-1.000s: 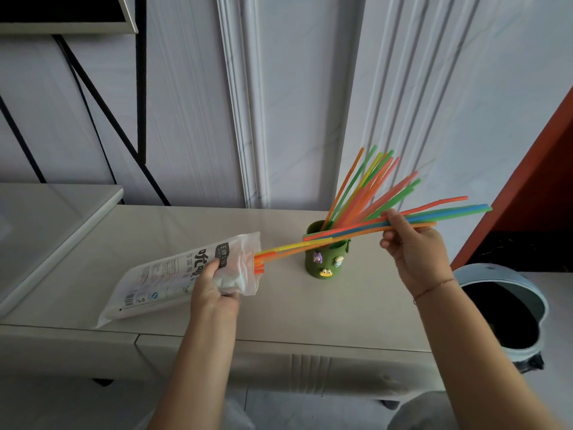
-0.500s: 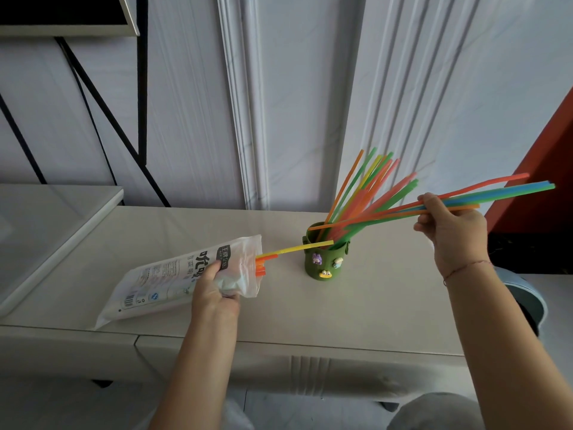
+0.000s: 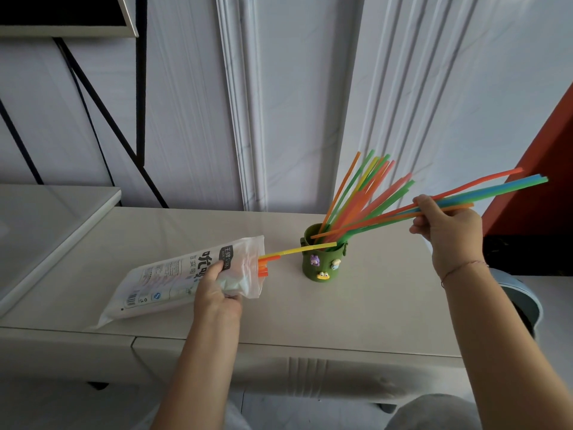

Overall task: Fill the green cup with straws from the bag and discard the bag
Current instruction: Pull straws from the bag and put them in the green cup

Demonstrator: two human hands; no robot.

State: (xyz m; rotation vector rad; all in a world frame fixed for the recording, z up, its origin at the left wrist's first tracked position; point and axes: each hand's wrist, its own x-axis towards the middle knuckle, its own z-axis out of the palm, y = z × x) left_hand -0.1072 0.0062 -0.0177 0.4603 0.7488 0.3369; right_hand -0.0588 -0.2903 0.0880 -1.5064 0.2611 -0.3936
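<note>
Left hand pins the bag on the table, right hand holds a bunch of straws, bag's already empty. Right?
Not quite. The head view shows the bag is not empty: orange and yellow straws stick out of its mouth. Left hand pins it; right hand holds a bunch.

A pale beige counter runs along the white panelled wall. On it stands a green cup, upright, toward the back. Well to its left lies a plastic bag, its open mouth facing the cup.
</note>
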